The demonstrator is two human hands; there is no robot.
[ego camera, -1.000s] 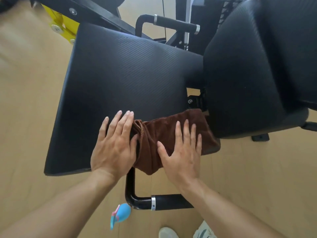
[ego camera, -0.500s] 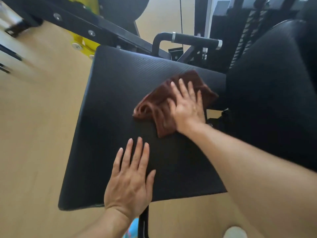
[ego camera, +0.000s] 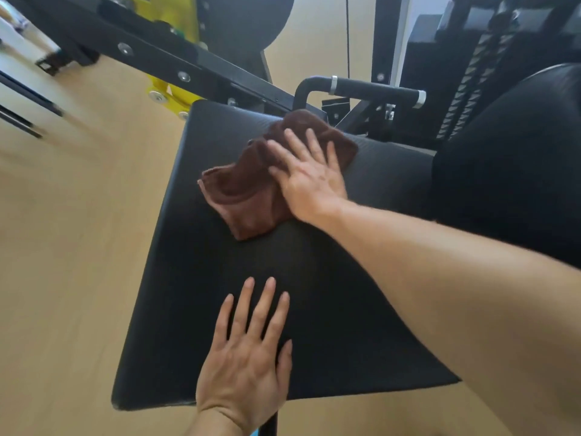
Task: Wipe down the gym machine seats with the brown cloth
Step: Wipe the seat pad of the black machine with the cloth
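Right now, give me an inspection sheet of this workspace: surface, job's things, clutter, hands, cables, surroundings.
Surface: black padded seat, ribbed texture, no visible marks.
Job's things: brown cloth, crumpled, lying on the far half of the seat.
Clutter: nothing seen on the seat.
Hands: right hand flat, fingers straight, pressing the cloth; left hand flat on the seat's near edge, apart from the cloth.
Cables: one thin dark cable running vertically behind the seat.
Surroundings: black backrest to the right, padded handle behind the seat, yellow bracket, black frame bar, wooden floor.
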